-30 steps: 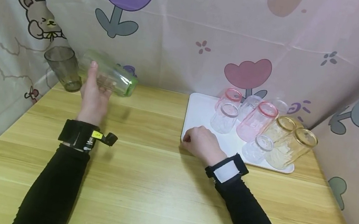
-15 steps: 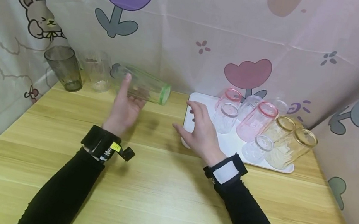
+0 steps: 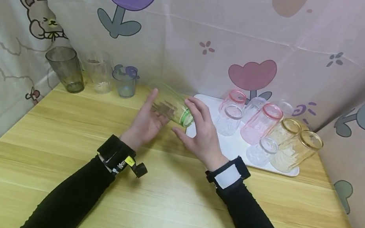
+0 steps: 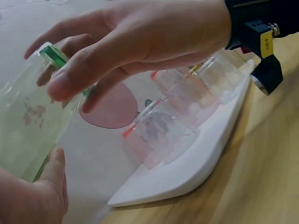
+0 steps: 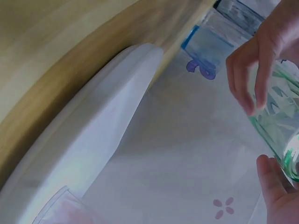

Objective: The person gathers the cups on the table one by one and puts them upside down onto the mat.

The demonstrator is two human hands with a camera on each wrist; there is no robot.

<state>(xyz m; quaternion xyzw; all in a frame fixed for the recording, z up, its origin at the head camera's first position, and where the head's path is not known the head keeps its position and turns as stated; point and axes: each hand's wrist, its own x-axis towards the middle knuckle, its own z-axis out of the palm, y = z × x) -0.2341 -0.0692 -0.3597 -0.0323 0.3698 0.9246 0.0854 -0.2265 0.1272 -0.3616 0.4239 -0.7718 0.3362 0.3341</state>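
Observation:
A clear green drinking glass (image 3: 171,106) lies tilted between both hands over the middle of the table, its green base toward the right. My left hand (image 3: 146,126) grips its side from below, thumb up along the near wall. Around the base end, my right hand (image 3: 205,137) curls its fingers, the thumb on the near side; the left wrist view shows this right hand (image 4: 135,42) with the thumb overlapping the green base (image 4: 53,56). In the right wrist view, the left hand's fingers (image 5: 252,70) lie along the glass (image 5: 280,107).
A white tray (image 3: 202,100) at the right bears several upside-down glasses, among them a pink glass (image 3: 261,124) and an amber glass (image 3: 296,152). At the back left stand a grey glass (image 3: 65,69), a clear glass (image 3: 99,73) and a small bluish glass (image 3: 124,81). A patterned curtain (image 3: 181,30) hangs behind.
My left hand has carried the green glass rightward from beside the grey glass. My right hand has uncurled from its fist and now reaches round the glass's base. The small bluish glass has come into view.

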